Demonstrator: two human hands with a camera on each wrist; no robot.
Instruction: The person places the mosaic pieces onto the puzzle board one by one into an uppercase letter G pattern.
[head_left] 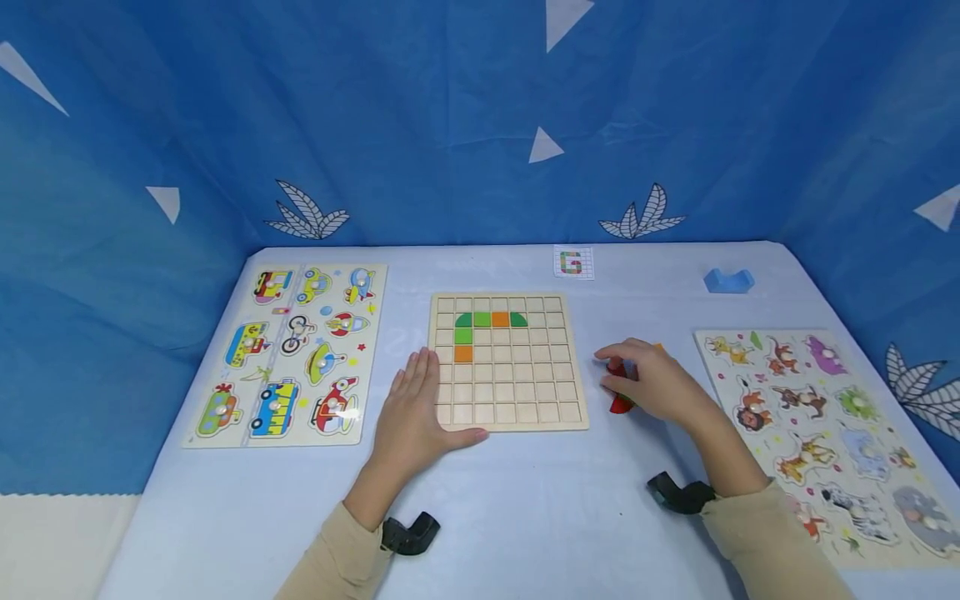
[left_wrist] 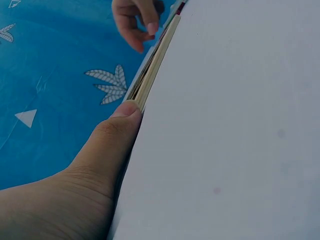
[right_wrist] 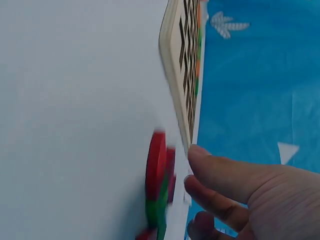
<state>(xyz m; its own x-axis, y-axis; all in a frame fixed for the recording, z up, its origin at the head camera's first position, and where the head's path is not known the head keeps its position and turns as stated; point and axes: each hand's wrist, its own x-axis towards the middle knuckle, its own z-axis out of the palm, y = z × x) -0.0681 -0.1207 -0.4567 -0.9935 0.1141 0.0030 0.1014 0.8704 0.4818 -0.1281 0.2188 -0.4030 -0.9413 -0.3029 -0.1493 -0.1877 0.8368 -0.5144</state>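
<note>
A wooden grid board [head_left: 517,379] lies in the middle of the table in the head view. Green and orange tiles [head_left: 482,319] fill several squares in its upper left part, forming a corner shape. My left hand [head_left: 412,408] rests along the board's left side, its thumb [left_wrist: 117,130] at the near edge. Right of the board, my right hand [head_left: 651,379] is over a small pile of red and green pieces [head_left: 621,403], partly hidden beneath it. In the right wrist view its slightly bent fingers are apart from the pieces, and nothing shows between thumb and fingertips.
A small pattern card [head_left: 573,262] with a G shape lies behind the board. A blue curved block [head_left: 728,282] sits at the back right. A vehicle puzzle [head_left: 288,358] lies left, an animal puzzle [head_left: 817,425] right, partly under the right forearm. Blue curtain [head_left: 450,125] surrounds the table.
</note>
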